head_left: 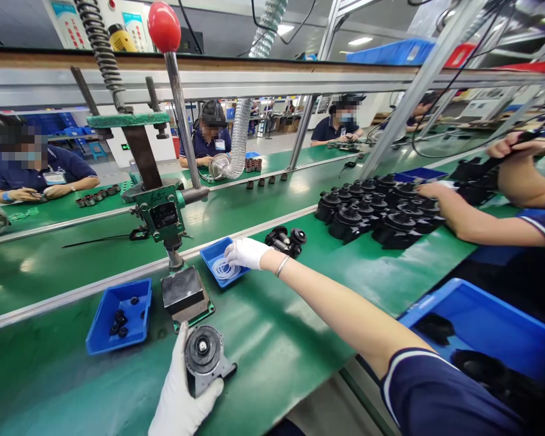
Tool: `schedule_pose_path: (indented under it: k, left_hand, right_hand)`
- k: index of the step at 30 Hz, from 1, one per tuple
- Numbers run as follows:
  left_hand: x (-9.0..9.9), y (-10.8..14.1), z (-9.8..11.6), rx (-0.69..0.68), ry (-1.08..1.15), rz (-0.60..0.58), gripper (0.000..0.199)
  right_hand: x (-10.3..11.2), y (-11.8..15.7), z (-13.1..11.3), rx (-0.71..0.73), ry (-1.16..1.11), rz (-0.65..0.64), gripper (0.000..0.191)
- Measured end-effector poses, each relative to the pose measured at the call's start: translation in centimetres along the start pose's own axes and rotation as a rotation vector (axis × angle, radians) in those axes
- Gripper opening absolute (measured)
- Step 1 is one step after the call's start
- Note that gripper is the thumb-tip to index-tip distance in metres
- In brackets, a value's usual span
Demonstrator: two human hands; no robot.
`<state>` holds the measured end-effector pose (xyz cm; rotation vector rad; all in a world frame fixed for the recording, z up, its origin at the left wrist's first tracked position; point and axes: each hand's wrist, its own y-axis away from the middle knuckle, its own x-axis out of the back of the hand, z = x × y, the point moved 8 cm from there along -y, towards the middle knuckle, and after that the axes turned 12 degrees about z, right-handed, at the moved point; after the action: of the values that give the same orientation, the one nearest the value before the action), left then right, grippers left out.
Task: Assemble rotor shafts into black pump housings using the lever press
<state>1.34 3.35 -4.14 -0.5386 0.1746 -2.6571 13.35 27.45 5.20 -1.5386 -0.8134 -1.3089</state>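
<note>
My left hand [181, 381], in a white glove, is wrapped round a black motor housing [204, 351] with a round top, a pale metal centre and a side bracket. My right hand [247, 253], also gloved, reaches across to a small blue tray [214, 249]. Its fingers are pinched at the thin white rings [224, 268] lying inside; the fingertips are partly hidden. Left of the press, a second blue tray [95, 327] holds several small black round parts [119, 321].
A hand press [161, 212] with a red-knobbed lever [164, 27] stands over a metal block [181, 289]. Black parts [284, 239] lie beyond my right wrist; many black housings [367, 209] stand farther right, by a co-worker's arms [481, 218]. A blue bin [458, 287] sits lower right.
</note>
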Motion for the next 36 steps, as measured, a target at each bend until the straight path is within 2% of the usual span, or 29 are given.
schedule_pose_path:
  k: [4, 7, 10, 13, 15, 18, 20, 24, 28, 29, 33, 36]
  left_hand:
    - [0.0, 0.1, -0.1, 0.009, 0.008, -0.066, 0.095]
    - [0.3, 0.2, 0.6, -0.051, 0.058, -0.110, 0.097]
    - [1.6, -0.4, 2.0, -0.107, 0.099, -0.024, 0.090]
    - [2.8, -1.6, 3.5, -0.167, 0.000, 0.050, 0.073]
    - [3.1, -2.1, 4.8, -0.302, -0.082, 0.028, 0.052]
    - [3.7, -2.5, 5.8, -0.465, -0.152, 0.014, 0.019]
    - [4.4, -2.6, 5.8, -0.496, -0.218, 0.054, 0.011]
    - [5.2, -2.3, 5.3, -0.472, -0.335, 0.085, 0.009]
    - [4.7, -1.8, 4.4, -0.342, -0.365, 0.039, 0.014]
    - [4.5, -1.6, 4.2, -0.316, -0.362, 0.020, 0.016]
    - [4.3, -0.5, 3.8, -0.278, -0.309, -0.117, 0.019]
    - [4.7, 0.2, 3.3, -0.215, -0.203, -0.242, 0.015]
  right_hand:
    - [2.0, 0.2, 0.9, -0.134, -0.053, 0.085, 0.015]
    - [4.1, 0.9, 0.2, -0.255, -0.071, 0.183, 0.016]
    - [5.3, 2.1, -3.5, -0.278, -0.147, 0.257, 0.017]
    - [4.8, 3.2, -9.9, -0.094, -0.422, 0.265, 0.015]
    - [3.9, 3.8, -13.2, 0.028, -0.591, 0.266, 0.019]
    - [2.7, 4.3, -15.0, 0.055, -0.681, 0.293, 0.022]
    - [2.1, 4.3, -14.9, 0.024, -0.668, 0.304, 0.020]
    - [2.0, 4.9, -15.0, -0.017, -0.574, 0.306, 0.019]
    - [2.2, 6.4, -16.2, 0.008, -0.460, 0.359, 0.057]
    - [2.1, 6.9, -16.5, 0.012, -0.413, 0.368, 0.060]
    - [1.2, 8.6, -18.1, 0.050, -0.279, 0.386, 0.035]
    - [1.6, 9.7, -18.3, 0.018, -0.303, 0.532, 0.024]
